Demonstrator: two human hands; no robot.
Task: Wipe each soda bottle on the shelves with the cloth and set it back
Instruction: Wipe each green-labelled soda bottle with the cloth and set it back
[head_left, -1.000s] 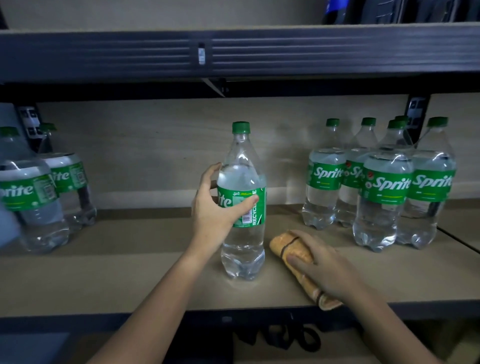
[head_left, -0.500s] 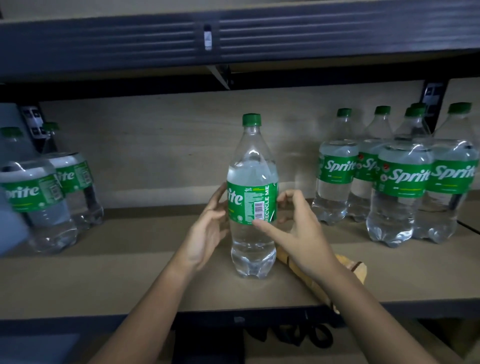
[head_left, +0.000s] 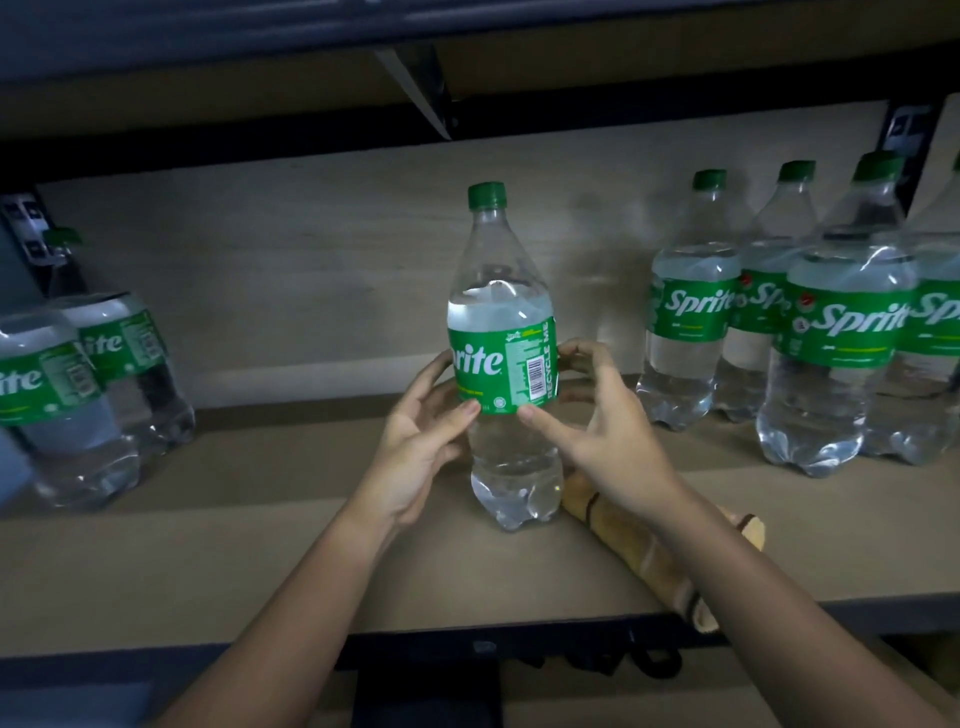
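Bottle under inspection (head_left: 503, 364), a clear Sprite bottle with green cap, stands upright on the wooden shelf (head_left: 260, 561), well apart from the stock on either side. Left hand (head_left: 421, 441) and right hand (head_left: 597, 431) are both curled about its label band, thumbs at the front, gripping it between them. Cloth (head_left: 649, 551), a tan roll with dark stripes, lies on the shelf just beside the bottle's base, under the right forearm; neither hand holds it. Group of bottles at right (head_left: 841, 332) stands close-packed near the back panel; two further bottles at left (head_left: 78, 384) stand together. Assessment: this bottle appears to be at the setting-back stage. Lighting is dim, so which of the remaining bottles have been wiped cannot be determined; several probably remain.
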